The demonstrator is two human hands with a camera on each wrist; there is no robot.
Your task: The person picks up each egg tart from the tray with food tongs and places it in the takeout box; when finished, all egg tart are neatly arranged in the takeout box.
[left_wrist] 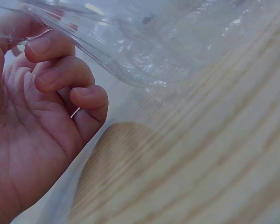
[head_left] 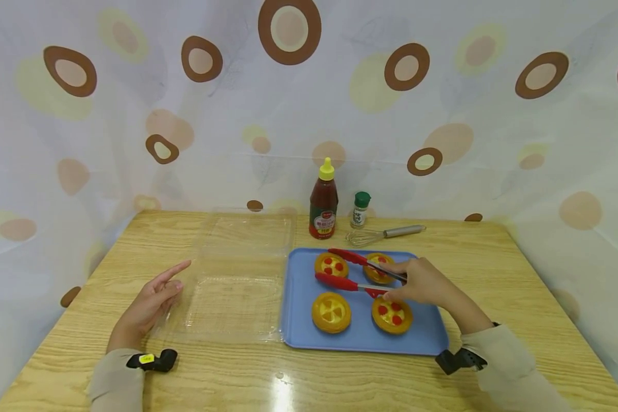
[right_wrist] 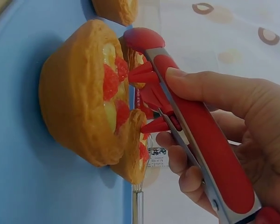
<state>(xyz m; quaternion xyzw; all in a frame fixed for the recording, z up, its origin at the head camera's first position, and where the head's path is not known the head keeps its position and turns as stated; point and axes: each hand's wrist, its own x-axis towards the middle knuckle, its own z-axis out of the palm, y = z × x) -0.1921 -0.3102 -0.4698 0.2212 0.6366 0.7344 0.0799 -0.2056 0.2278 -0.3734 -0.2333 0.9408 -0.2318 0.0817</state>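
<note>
Along the front edge, the wooden table [head_left: 226,380] is showing its pale grain, and a glare spot [head_left: 282,396] is shining near the middle. Over toward the left edge, the left hand [head_left: 146,309] is hanging beside the clear plastic container [head_left: 234,309], its index finger stretching out and the others curling loosely; whether it's touching the rim is hard to tell. The container is lying spread in two halves, reaching toward the back edge. Just right of it, the blue tray [head_left: 352,337] is carrying four tarts [head_left: 331,312], one near each corner. The right hand [head_left: 417,280] is gripping the red-tipped tongs [head_left: 340,282], holding the tips apart above the tray. Beyond the tray's back edge, a whisk [head_left: 403,231] is lying, while a sauce bottle [head_left: 323,209] and a green-capped shaker [head_left: 358,216] are standing near the table's back edge. Behind everything, patterned cloth [head_left: 309,114] is hanging, its brown rings running down both sides too.
</note>
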